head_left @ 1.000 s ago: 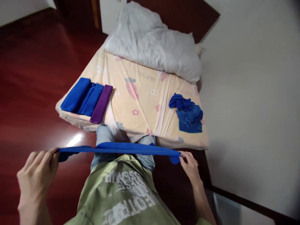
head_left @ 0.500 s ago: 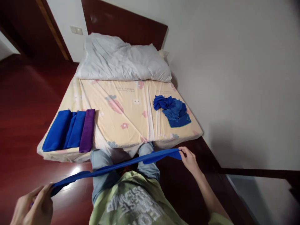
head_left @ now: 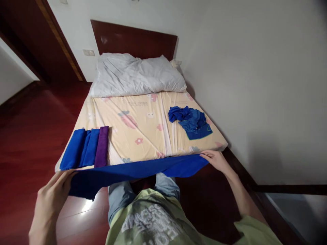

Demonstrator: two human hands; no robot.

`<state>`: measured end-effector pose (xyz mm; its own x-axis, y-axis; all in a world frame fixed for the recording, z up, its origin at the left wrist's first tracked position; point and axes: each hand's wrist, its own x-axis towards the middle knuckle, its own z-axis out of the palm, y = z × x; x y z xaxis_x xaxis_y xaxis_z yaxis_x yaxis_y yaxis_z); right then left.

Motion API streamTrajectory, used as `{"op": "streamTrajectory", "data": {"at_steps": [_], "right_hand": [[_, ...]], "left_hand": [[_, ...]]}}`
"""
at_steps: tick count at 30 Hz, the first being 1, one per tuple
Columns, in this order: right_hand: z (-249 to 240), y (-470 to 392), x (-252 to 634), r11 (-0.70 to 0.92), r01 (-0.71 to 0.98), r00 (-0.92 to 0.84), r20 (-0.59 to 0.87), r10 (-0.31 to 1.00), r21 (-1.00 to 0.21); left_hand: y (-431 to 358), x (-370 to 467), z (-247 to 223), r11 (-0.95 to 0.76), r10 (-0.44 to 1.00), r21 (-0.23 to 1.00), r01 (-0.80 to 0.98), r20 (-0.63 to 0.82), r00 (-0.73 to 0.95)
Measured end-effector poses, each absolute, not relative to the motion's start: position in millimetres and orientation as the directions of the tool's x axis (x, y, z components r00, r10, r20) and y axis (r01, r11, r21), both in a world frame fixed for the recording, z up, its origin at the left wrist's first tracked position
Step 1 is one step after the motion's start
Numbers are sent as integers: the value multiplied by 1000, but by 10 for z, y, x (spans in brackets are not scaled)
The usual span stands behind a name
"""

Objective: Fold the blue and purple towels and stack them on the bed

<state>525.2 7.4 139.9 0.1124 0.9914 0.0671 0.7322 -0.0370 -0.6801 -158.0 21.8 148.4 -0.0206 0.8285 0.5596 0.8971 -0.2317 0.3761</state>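
Note:
A long blue cloth (head_left: pixel 133 170) is stretched between my two hands in front of the bed's near edge, its lower edge hanging loose. My left hand (head_left: pixel 57 185) pinches its left end, close to the folded cloths. The right end is pinched by the fingertips of my right hand (head_left: pixel 213 159). On the bed's left side lie folded blue cloths (head_left: pixel 74 148) and, beside them, a folded purple cloth (head_left: pixel 102 146). A crumpled heap of blue cloths (head_left: pixel 191 120) rests on the right side of the bed.
The bed (head_left: pixel 138 136) has a patterned sheet, with a white quilt (head_left: pixel 138 75) bunched at the dark headboard (head_left: pixel 135 39). A grey-white wall (head_left: pixel 255 85) stands along the right. Legs in jeans (head_left: pixel 121 199) are below the cloth.
Both hands have risen toward the bed, the left one also moving right. The held cloth now hangs wider and nearer the bed's edge. The view has shifted, showing more wall above the headboard.

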Motion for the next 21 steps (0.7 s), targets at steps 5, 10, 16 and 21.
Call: {"op": "streamTrajectory", "data": {"at_steps": [5, 10, 16, 21], "right_hand": [[1635, 119, 5464, 41, 842, 66, 179, 982, -538], [1617, 68, 5577, 80, 908, 107, 412, 905, -411], [1471, 0, 5596, -5, 879, 237, 428, 872, -477], [1410, -13, 5523, -38, 746, 352, 345, 870, -665]], "left_hand": [[488, -1503, 1729, -389, 801, 156, 908, 543, 251], [482, -1347, 1746, -268, 719, 19, 963, 669, 187], [454, -1355, 1699, -261, 587, -7, 965, 792, 165], [442, -1270, 1803, -277, 623, 152, 949, 780, 57]]}}
